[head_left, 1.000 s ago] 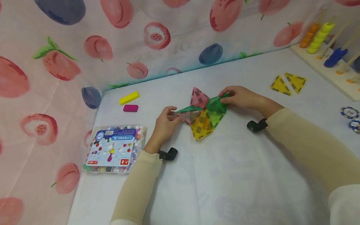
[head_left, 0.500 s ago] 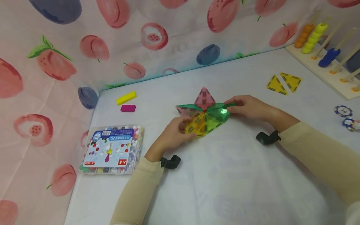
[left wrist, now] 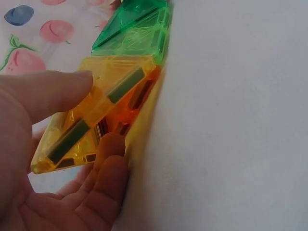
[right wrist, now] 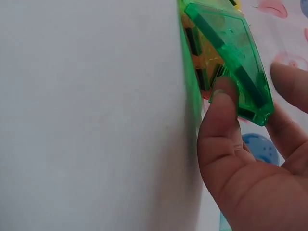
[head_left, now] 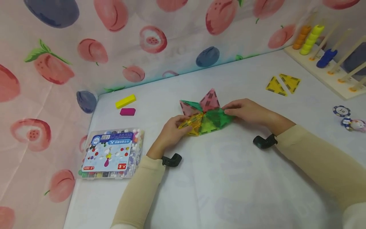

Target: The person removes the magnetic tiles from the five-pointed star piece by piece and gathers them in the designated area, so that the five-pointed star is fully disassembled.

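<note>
A star-like build of see-through triangular magnetic tiles stands on the white table, its raised points meeting at a centre. Pink tiles (head_left: 210, 101) form the back points, one upright and one at the left beside a dark green tile. My left hand (head_left: 171, 131) pinches the folded yellow tiles (left wrist: 120, 72) at the left front, thumb on top and fingers underneath. On the opposite side, my right hand (head_left: 250, 112) holds the outer tip of the green tiles (right wrist: 243, 45) between thumb and fingers. Light green tile (head_left: 210, 125) fills the front between both hands.
Two loose yellow triangles (head_left: 276, 86) lie at the back right, near a peg stand (head_left: 317, 70) with coloured beads. A poker chip (head_left: 341, 111) is at right. On the left are a yellow block (head_left: 125, 101), a magenta block (head_left: 127, 112) and a parts box (head_left: 107, 154).
The star has turned clockwise as seen from above. My left hand has let go of the left pink-and-green point and taken hold of the yellow one. My right hand has stayed at the green point.
</note>
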### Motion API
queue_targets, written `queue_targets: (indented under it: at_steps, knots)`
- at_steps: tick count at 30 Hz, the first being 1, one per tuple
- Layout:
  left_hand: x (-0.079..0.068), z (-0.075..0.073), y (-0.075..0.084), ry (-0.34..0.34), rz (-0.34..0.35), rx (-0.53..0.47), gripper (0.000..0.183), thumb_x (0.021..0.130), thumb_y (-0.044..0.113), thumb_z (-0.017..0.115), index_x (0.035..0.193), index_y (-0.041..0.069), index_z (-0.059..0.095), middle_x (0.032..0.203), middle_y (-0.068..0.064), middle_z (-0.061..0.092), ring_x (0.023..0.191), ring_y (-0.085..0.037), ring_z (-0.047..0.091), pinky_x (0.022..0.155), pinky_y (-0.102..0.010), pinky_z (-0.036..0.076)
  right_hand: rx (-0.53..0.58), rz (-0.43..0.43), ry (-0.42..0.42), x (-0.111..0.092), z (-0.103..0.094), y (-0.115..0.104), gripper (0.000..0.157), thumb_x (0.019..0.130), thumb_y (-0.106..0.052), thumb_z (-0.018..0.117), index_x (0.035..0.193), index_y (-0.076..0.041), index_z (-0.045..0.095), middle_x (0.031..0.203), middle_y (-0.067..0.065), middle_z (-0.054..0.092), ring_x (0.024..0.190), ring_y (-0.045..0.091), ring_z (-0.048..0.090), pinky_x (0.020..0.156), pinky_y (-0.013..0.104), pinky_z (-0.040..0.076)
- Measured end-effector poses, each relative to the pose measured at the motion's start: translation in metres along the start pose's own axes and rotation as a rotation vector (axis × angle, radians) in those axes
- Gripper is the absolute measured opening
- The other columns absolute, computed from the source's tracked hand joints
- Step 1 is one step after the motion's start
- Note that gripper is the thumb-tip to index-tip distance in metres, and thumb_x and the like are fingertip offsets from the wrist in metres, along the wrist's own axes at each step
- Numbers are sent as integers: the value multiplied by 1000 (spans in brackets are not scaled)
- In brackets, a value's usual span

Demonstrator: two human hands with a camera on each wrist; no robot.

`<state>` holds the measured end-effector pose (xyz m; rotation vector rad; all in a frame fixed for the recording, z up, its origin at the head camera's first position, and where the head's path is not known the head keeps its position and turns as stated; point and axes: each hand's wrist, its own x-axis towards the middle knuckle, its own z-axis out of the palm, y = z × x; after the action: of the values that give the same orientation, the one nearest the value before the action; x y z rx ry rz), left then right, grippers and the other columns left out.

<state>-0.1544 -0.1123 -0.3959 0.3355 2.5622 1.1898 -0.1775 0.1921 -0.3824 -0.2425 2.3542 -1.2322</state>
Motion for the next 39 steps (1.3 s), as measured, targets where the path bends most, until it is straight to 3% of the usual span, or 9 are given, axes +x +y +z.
queue_targets:
  at_steps: [6,14,19,31,39]
  knots:
    - [2,3,-2,-1,-23,-2,40,80,40,63,116,26,55,115,7,52,100,-14,47,85,-36,38,-6,9,-45,11,-3,1,51,81,-51,56,120,-19,57,124,4,49,104,19,46,80,35,43]
    - [1,5,3,-9,-46,-14,42,80,42,63,118,25,54,115,7,51,100,-15,46,83,-36,39,-51,-12,-150,13,-13,2,49,84,-47,55,124,-19,54,129,5,45,113,21,41,88,40,38]
    - [0,5,4,-1,-36,-21,41,80,41,63,117,24,56,114,6,52,101,-15,46,85,-37,38,-72,-27,-170,12,-16,-2,45,87,-40,55,125,-16,53,130,9,43,111,23,38,87,41,35]
    - [-1,2,4,10,-32,-28,40,79,40,64,116,25,56,115,6,52,105,-15,45,87,-38,37,-119,-41,-127,13,-17,-3,45,84,-37,60,122,-15,54,128,17,43,116,32,36,93,52,28]
    - [-1,1,3,8,-32,-25,40,80,42,63,116,26,56,117,7,51,106,-14,44,88,-38,36,-230,2,-60,5,-32,10,48,81,-44,61,121,-17,57,128,11,46,121,30,31,95,53,24]
